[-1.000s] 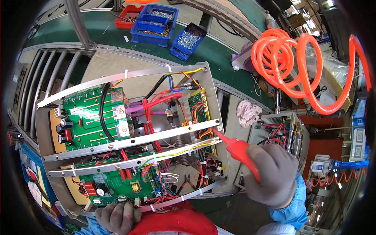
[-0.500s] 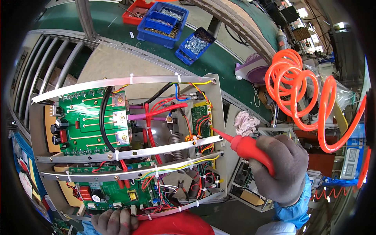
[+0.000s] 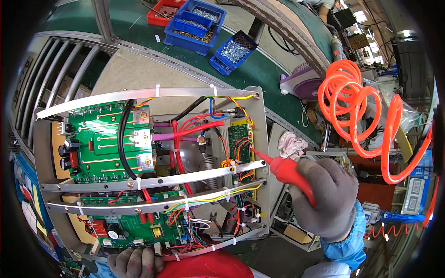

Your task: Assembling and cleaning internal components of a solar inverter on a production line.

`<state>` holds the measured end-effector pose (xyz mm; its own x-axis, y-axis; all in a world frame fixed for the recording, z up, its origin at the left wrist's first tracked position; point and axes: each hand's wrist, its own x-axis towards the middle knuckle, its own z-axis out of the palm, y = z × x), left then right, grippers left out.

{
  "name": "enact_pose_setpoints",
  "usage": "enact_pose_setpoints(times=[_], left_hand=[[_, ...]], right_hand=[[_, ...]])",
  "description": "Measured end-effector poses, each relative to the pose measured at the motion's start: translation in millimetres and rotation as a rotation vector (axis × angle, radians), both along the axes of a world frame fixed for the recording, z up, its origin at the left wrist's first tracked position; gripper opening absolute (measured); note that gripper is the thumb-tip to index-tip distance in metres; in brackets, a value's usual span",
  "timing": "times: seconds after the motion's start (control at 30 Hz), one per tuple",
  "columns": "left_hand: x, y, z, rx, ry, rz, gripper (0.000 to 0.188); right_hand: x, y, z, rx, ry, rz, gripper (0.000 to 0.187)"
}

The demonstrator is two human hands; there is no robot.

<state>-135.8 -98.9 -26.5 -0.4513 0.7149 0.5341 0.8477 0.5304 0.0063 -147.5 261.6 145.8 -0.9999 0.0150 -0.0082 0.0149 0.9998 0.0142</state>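
My right hand (image 3: pixel 327 197), in a grey glove, is closed round a red squeeze bottle (image 3: pixel 288 172) with a long pointed nozzle. The nozzle's tip reaches over the right wall of an open metal chassis (image 3: pixel 260 134), beside the edge of a small green circuit board (image 3: pixel 238 139). Whether the tip touches the board I cannot tell. My left hand (image 3: pixel 134 263), also gloved, has its fingers curled at the chassis's near edge; its thumb is hidden. Inside the chassis are a large green board (image 3: pixel 104 160), a lower green board (image 3: pixel 134 227), red cables (image 3: pixel 176 148) and a coiled metal part (image 3: pixel 209 164).
Blue bins (image 3: pixel 192 28) of small fasteners stand on the green bench beyond the chassis, with another blue bin (image 3: pixel 232 53) and a red bin (image 3: pixel 162 11). An orange coiled air hose (image 3: pixel 357 106) hangs at right, near a purple fan (image 3: pixel 306 83) and crumpled cloth (image 3: pixel 292 144).
My right hand and the squeeze bottle have shifted slightly left, the nozzle tip a little farther over the small board. My left hand stays at the near edge. A person's arm now shows at top right.
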Motion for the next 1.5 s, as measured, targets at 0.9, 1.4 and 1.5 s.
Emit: enact_pose_setpoints(times=[0.9,1.4,1.5], left_hand=[[-0.1,-2.4,9.7,-0.039,-0.150,-0.010,0.037],[6.7,-1.5,22.6,-0.134,-0.362,0.114,0.034],[6.1,-3.3,24.1,-0.182,-0.405,0.079,0.033]], right_hand=[[-2.9,13.9,6.3,-0.046,-0.043,-0.022,0.037],[-40.9,61.8,16.9,-0.429,-0.200,-0.291,0.045],[-47.5,62.7,12.7,-0.340,-0.147,-0.222,0.044]])
